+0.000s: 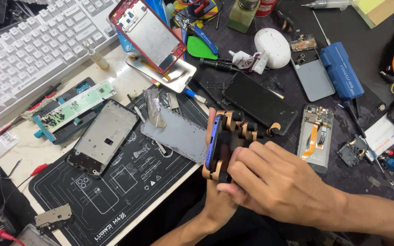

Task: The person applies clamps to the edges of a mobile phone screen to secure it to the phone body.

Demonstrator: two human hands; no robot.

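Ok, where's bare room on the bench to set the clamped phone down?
Best patch: the black work mat between the bare phone frame and the mat's near edge. A smaller bare strip lies between the white keyboard and the green circuit board. The dark mat's far right, around the blue tool, is crowded.

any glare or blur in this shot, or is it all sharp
Head view: even overhead light, mostly sharp; glare on the shiny metal plate beside the keyboard; right hand slightly soft over the clamped phone; left hand partly hidden beneath.

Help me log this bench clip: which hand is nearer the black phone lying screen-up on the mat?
Right. The right hand lies just below the black phone; the left hand sits lower, under the clamped blue phone.
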